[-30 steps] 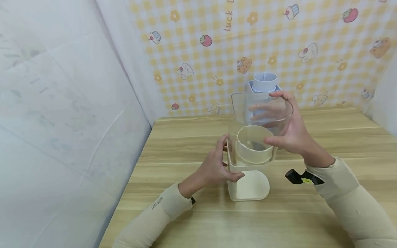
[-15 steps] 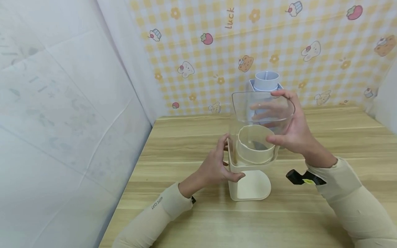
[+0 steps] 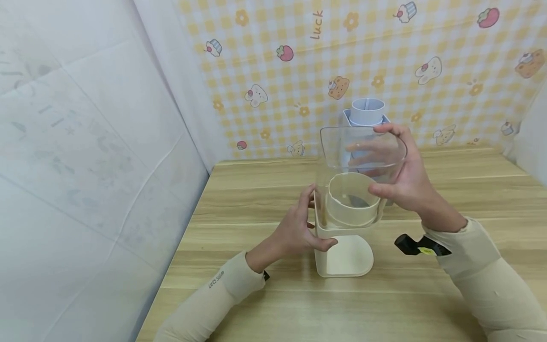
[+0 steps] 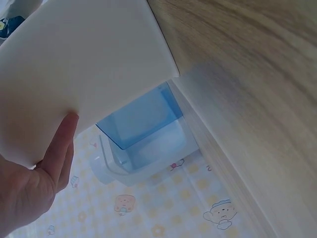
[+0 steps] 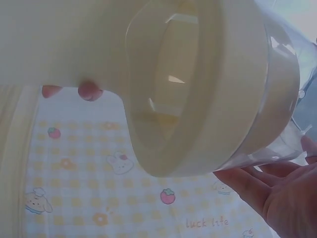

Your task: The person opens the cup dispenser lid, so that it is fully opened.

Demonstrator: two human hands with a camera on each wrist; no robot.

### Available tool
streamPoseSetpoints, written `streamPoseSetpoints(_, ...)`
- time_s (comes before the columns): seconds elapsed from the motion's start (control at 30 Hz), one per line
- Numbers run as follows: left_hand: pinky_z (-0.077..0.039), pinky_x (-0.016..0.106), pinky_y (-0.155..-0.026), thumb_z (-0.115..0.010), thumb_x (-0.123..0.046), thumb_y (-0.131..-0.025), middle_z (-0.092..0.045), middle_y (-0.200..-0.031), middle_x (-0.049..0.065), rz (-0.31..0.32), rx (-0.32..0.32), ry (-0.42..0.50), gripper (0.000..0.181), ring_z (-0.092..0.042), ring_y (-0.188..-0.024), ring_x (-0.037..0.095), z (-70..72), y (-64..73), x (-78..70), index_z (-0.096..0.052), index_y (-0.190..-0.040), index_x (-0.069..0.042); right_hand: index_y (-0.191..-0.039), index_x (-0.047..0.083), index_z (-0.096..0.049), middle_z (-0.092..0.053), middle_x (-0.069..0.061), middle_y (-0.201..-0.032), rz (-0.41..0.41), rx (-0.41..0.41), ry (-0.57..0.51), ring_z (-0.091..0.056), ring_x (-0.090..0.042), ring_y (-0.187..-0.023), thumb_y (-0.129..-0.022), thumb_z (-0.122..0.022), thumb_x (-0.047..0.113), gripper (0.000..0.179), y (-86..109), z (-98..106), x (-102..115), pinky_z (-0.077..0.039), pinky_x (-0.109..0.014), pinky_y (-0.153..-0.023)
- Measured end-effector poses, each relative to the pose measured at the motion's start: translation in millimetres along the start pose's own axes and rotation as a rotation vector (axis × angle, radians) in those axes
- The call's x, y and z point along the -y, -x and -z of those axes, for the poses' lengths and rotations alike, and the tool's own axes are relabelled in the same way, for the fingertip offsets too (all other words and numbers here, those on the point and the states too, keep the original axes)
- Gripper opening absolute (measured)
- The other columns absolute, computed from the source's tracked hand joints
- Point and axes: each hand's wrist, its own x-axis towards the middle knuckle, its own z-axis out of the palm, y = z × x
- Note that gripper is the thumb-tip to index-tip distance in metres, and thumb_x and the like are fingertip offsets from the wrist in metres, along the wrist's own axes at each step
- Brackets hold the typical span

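Note:
A cream dispenser-like stand [image 3: 344, 256] rises from a flat rounded foot and has a wide round ring [image 3: 352, 202] higher up. Above and around the ring is a clear, open-topped plastic container [image 3: 361, 147]. My left hand [image 3: 295, 230] grips the stand's left side, thumb in front and fingers behind. In the left wrist view, the fingers of that hand [image 4: 29, 193] press on the smooth cream wall. My right hand [image 3: 412, 183] holds the clear container at its right side, several fingers showing through the plastic. In the right wrist view, the ring's hollow underside [image 5: 168, 94] shows.
Behind the clear container, close to the patterned cloth [image 3: 278, 95], stands a similar light-blue dispenser-like piece [image 3: 366, 113], partly hidden. The wood-grain table [image 3: 256, 304] lies beneath everything. A white sheet [image 3: 94, 166] hangs on the left.

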Motion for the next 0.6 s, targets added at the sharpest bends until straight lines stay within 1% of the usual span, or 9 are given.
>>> streamPoseSetpoints(0.27, -0.057, 0.021, -0.062, -0.088, -0.026, -0.066, -0.056, -0.129, 0.016, 0.001, 0.009, 0.008, 0.111, -0.06, -0.111, 0.028, -0.1, -0.5, -0.8, -0.016, -0.151, -0.019, -0.133, 0.001, -0.038, -0.066, -0.02, -0.122, 0.017, -0.009, -0.038, -0.07, -0.029, -0.1, -0.074, -0.089, 0.011, 0.079, -2.2, 0.4, -0.4, -0.059, -0.036, -0.078)
streamPoseSetpoints(0.43, -0.055, 0.018, -0.061, -0.089, -0.025, -0.066, -0.055, -0.128, 0.017, -0.003, 0.004, 0.016, 0.111, -0.06, -0.111, 0.028, -0.5, -0.3, -0.4, -0.017, -0.15, -0.017, -0.133, 0.001, -0.038, -0.066, -0.02, -0.121, 0.027, -0.01, -0.028, -0.07, -0.029, -0.099, -0.073, -0.089, 0.014, 0.08, -3.2, 0.8, -1.5, -0.059, -0.037, -0.076)
streamPoseSetpoints(0.6, -0.055, 0.017, -0.061, -0.089, -0.024, -0.065, -0.055, -0.128, 0.017, -0.01, -0.004, 0.013, 0.112, -0.06, -0.111, 0.029, -0.6, 0.0, 0.5, -0.017, -0.15, -0.017, -0.134, 0.001, -0.037, -0.066, -0.021, -0.122, 0.025, -0.006, -0.039, -0.07, -0.03, -0.099, -0.074, -0.089, 0.014, 0.08, -3.6, 1.2, -1.9, -0.059, -0.038, -0.076)
